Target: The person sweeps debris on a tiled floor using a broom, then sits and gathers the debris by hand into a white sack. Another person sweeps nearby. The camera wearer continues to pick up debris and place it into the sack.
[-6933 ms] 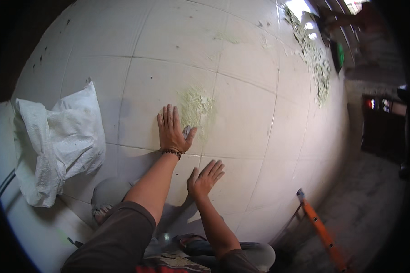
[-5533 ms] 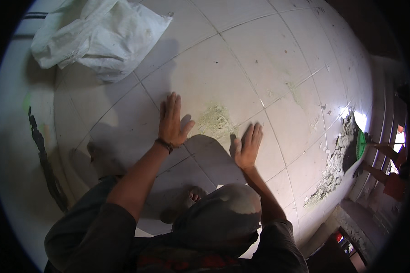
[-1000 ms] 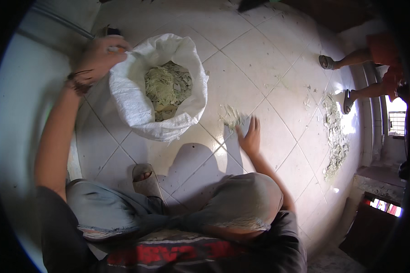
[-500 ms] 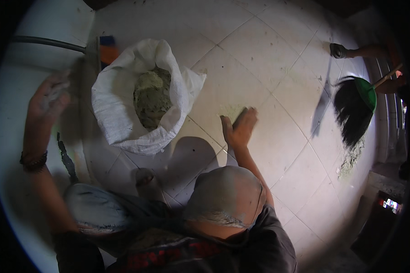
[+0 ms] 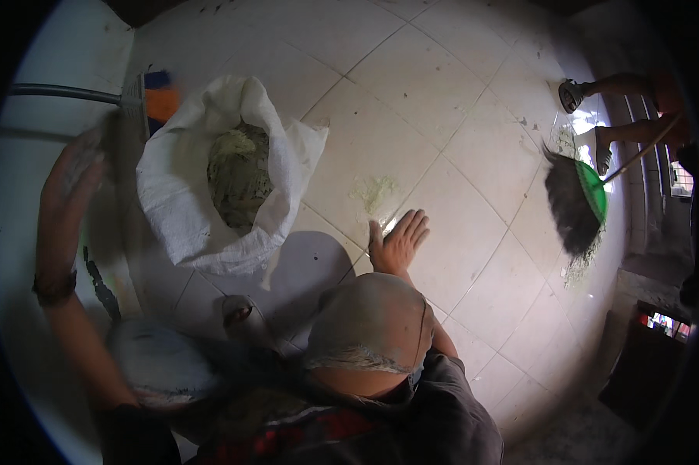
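Here, the right hand [image 5: 396, 246] is laid flat on the tiled floor [image 5: 458, 101] at the middle of the frame, its fingers [image 5: 413, 229] spread wide and holding nothing. Just above it a small patch of pale green crumbs [image 5: 374, 191] is seen on the tile, close to the fingertips but apart from them. The left hand [image 5: 69, 180] is raised at the left edge, blurred; whether anything is held there cannot be told. A white woven sack [image 5: 180, 208] is slumped open in the upper left, partly filled with the same greenish crumbly matter [image 5: 237, 172]. The sack is judged soft and floppy, and fairly heavy; it is best gripped by its rolled rim. At the right edge a green-headed broom [image 5: 578, 203] is worked by another person's feet [image 5: 580, 116].
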A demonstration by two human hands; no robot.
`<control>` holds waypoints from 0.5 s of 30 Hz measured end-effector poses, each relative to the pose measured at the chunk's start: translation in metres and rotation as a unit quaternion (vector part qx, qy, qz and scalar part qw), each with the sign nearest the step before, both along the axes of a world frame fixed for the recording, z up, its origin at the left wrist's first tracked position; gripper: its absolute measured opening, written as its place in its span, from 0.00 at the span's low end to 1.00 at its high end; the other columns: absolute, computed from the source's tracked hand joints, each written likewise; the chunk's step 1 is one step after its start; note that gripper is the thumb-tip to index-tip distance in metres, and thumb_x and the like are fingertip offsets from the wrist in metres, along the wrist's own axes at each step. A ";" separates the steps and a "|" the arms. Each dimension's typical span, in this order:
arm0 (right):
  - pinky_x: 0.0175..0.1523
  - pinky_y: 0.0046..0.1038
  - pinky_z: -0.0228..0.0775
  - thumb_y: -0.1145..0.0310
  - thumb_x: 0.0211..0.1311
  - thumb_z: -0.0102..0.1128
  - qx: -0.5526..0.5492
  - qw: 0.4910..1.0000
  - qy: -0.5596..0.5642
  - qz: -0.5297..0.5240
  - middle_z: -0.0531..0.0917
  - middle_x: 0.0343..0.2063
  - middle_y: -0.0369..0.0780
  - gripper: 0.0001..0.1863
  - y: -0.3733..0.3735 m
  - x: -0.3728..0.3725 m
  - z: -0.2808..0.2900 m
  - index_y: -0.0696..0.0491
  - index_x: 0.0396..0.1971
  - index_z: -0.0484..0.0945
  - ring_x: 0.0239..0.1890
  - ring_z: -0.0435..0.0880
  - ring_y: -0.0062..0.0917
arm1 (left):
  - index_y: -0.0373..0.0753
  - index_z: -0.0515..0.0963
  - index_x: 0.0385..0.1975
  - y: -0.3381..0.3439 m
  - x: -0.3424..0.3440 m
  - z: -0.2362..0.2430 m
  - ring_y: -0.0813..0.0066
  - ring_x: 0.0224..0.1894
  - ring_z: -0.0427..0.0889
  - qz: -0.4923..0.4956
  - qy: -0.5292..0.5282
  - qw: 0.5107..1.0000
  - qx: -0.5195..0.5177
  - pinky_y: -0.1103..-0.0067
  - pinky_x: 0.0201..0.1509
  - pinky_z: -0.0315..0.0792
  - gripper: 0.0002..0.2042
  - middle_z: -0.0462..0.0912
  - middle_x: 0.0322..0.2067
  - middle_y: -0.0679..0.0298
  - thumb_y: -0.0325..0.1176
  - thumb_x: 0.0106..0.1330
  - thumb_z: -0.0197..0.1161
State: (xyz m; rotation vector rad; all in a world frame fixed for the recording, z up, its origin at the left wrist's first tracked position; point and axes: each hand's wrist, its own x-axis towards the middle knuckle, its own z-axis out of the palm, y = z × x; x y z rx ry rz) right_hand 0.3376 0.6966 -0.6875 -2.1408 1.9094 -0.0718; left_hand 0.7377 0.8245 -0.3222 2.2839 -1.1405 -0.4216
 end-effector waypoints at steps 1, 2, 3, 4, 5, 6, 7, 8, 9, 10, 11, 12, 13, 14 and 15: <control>0.74 0.55 0.19 0.34 0.63 0.47 -0.032 0.999 -0.018 0.034 0.48 0.71 0.61 0.55 -0.001 -0.008 0.000 0.73 0.67 0.49 0.76 0.37 0.52 | 0.38 0.67 0.65 0.007 0.003 0.000 0.66 0.62 0.71 0.008 0.001 1.000 0.007 0.72 0.65 0.64 0.27 0.73 0.60 0.57 0.44 0.70 0.58; 0.74 0.56 0.20 0.34 0.63 0.46 -0.049 0.996 -0.018 0.067 0.49 0.71 0.60 0.54 -0.008 -0.014 0.000 0.72 0.68 0.50 0.76 0.38 0.51 | 0.38 0.67 0.66 0.011 0.007 0.000 0.66 0.63 0.71 0.044 -0.007 0.998 0.036 0.72 0.65 0.64 0.27 0.73 0.60 0.57 0.44 0.71 0.57; 0.74 0.56 0.20 0.33 0.63 0.46 -0.031 0.995 0.019 0.094 0.49 0.71 0.59 0.54 -0.017 -0.020 -0.001 0.71 0.68 0.50 0.76 0.39 0.51 | 0.38 0.66 0.66 0.015 0.011 -0.001 0.66 0.63 0.71 0.015 0.010 1.000 0.025 0.72 0.65 0.64 0.27 0.72 0.61 0.57 0.44 0.71 0.57; 0.74 0.58 0.22 0.32 0.64 0.43 -0.059 0.994 0.002 0.092 0.51 0.72 0.57 0.53 -0.043 -0.018 -0.007 0.68 0.69 0.51 0.76 0.42 0.49 | 0.38 0.66 0.66 0.019 0.014 -0.002 0.66 0.63 0.70 0.014 0.019 0.999 0.037 0.72 0.65 0.64 0.27 0.71 0.62 0.57 0.44 0.71 0.57; 0.74 0.56 0.23 0.31 0.65 0.40 -0.094 0.993 -0.026 0.062 0.51 0.72 0.54 0.53 -0.073 -0.015 -0.013 0.67 0.69 0.51 0.76 0.42 0.47 | 0.38 0.66 0.66 0.021 0.016 -0.003 0.65 0.64 0.70 0.013 0.026 0.999 0.045 0.72 0.66 0.63 0.27 0.71 0.63 0.57 0.44 0.71 0.56; 0.75 0.55 0.24 0.31 0.65 0.38 -0.099 0.993 -0.059 0.022 0.51 0.73 0.52 0.52 -0.108 -0.012 -0.019 0.65 0.70 0.51 0.76 0.42 0.45 | 0.38 0.66 0.67 0.023 0.019 -0.005 0.65 0.64 0.70 0.016 0.021 0.999 0.041 0.72 0.66 0.63 0.27 0.71 0.63 0.57 0.44 0.71 0.56; 0.75 0.54 0.26 0.30 0.65 0.37 -0.047 0.998 -0.037 -0.016 0.50 0.73 0.51 0.52 -0.141 -0.012 -0.023 0.64 0.71 0.51 0.76 0.43 0.45 | 0.38 0.65 0.67 0.025 0.021 -0.006 0.65 0.64 0.70 0.019 0.018 0.999 0.037 0.72 0.66 0.63 0.27 0.70 0.63 0.57 0.44 0.71 0.55; 0.75 0.53 0.28 0.30 0.65 0.36 -0.056 0.995 -0.069 -0.037 0.50 0.74 0.50 0.52 -0.162 -0.014 -0.025 0.63 0.71 0.51 0.76 0.43 0.44 | 0.38 0.65 0.67 0.028 0.022 -0.008 0.65 0.64 0.70 0.002 0.017 0.999 0.027 0.71 0.66 0.63 0.27 0.70 0.63 0.57 0.44 0.71 0.55; 0.75 0.53 0.29 0.30 0.65 0.36 -0.013 0.999 -0.030 -0.030 0.50 0.74 0.50 0.52 -0.172 -0.015 -0.026 0.63 0.71 0.51 0.76 0.43 0.44 | 0.38 0.65 0.67 0.030 0.024 -0.008 0.65 0.64 0.70 0.014 0.015 0.999 0.039 0.71 0.66 0.63 0.27 0.70 0.63 0.57 0.44 0.72 0.55; 0.75 0.53 0.30 0.30 0.65 0.35 -0.003 1.000 -0.011 -0.014 0.50 0.74 0.49 0.52 -0.174 -0.016 -0.024 0.62 0.71 0.51 0.76 0.43 0.44 | 0.38 0.65 0.67 0.033 0.026 -0.008 0.65 0.64 0.69 0.005 0.015 0.999 0.045 0.71 0.66 0.63 0.27 0.70 0.63 0.57 0.44 0.72 0.55; 0.75 0.52 0.31 0.29 0.65 0.35 -0.032 0.999 0.000 0.003 0.50 0.74 0.49 0.52 -0.169 -0.017 -0.020 0.61 0.71 0.51 0.76 0.43 0.44 | 0.38 0.65 0.67 0.035 0.028 -0.007 0.65 0.64 0.69 -0.010 0.008 0.999 0.043 0.72 0.66 0.63 0.27 0.70 0.63 0.57 0.44 0.72 0.55; 0.76 0.51 0.33 0.30 0.65 0.36 -0.038 0.999 0.009 0.030 0.50 0.74 0.50 0.51 -0.150 -0.018 -0.016 0.62 0.71 0.50 0.76 0.43 0.44 | 0.38 0.65 0.67 0.037 0.030 -0.006 0.65 0.65 0.69 -0.002 0.014 0.999 0.047 0.71 0.66 0.63 0.27 0.70 0.63 0.57 0.44 0.72 0.54; 0.76 0.51 0.32 0.31 0.66 0.37 -0.029 0.999 0.010 0.041 0.50 0.73 0.51 0.51 -0.128 -0.015 -0.011 0.63 0.71 0.50 0.76 0.43 0.45 | 0.38 0.65 0.67 0.039 0.032 -0.005 0.65 0.65 0.68 -0.003 0.012 0.999 0.047 0.71 0.66 0.63 0.27 0.70 0.63 0.58 0.44 0.72 0.54; 0.76 0.51 0.30 0.34 0.66 0.41 -0.036 0.998 -0.016 0.057 0.51 0.73 0.53 0.50 -0.099 -0.013 -0.006 0.65 0.70 0.51 0.76 0.43 0.46 | 0.38 0.65 0.67 0.040 0.032 -0.003 0.65 0.65 0.68 0.029 -0.001 0.997 0.066 0.71 0.67 0.63 0.26 0.70 0.64 0.58 0.44 0.72 0.54; 0.76 0.52 0.29 0.37 0.66 0.44 -0.031 0.997 0.002 0.066 0.52 0.72 0.55 0.49 -0.070 -0.006 -0.005 0.68 0.69 0.52 0.76 0.44 0.46 | 0.38 0.65 0.67 0.040 0.033 -0.003 0.65 0.66 0.68 0.000 0.009 0.999 0.043 0.71 0.67 0.62 0.27 0.70 0.64 0.58 0.44 0.72 0.54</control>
